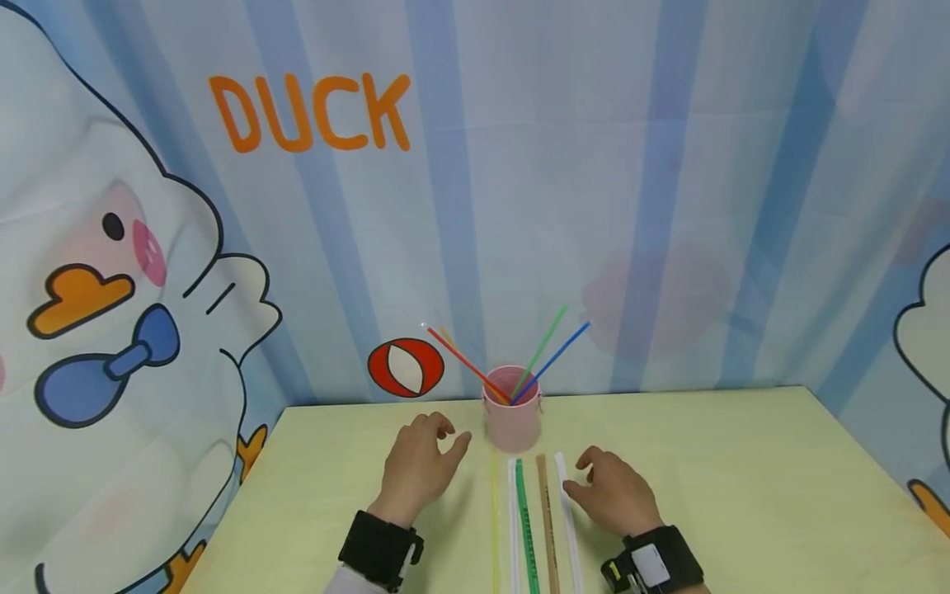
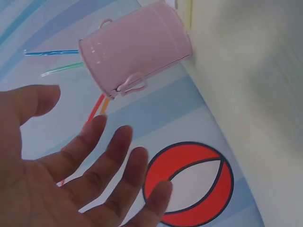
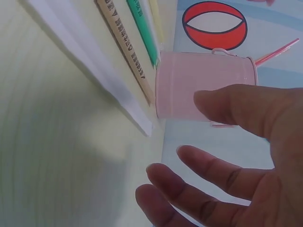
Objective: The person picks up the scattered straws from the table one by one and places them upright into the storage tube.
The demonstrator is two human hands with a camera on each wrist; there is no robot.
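Note:
My left hand (image 1: 420, 462) hovers left of a small pink bucket (image 1: 512, 427), fingers loosely bent and holding nothing. In the left wrist view its fingers (image 2: 118, 151) spread apart below the bucket's handle loop. Red (image 1: 463, 360), orange, green (image 1: 545, 342) and blue (image 1: 560, 355) straws lean out of the bucket. In front of it lie several long strips side by side: a thin yellow one (image 1: 495, 520), a white one (image 1: 513, 520), a green wrapper (image 1: 526, 520), a printed brown wrapper (image 1: 547, 520) and a white paper one (image 1: 569, 520). My right hand (image 1: 614, 492), relaxed and holding nothing, is beside that white paper strip.
The pale yellow table (image 1: 742, 487) ends at a blue striped curtain (image 1: 534, 206) right behind the bucket. Printed on the curtain are a large duck, orange lettering and a red-and-white ball (image 1: 406, 368). Both wrists wear black bands (image 1: 378, 551).

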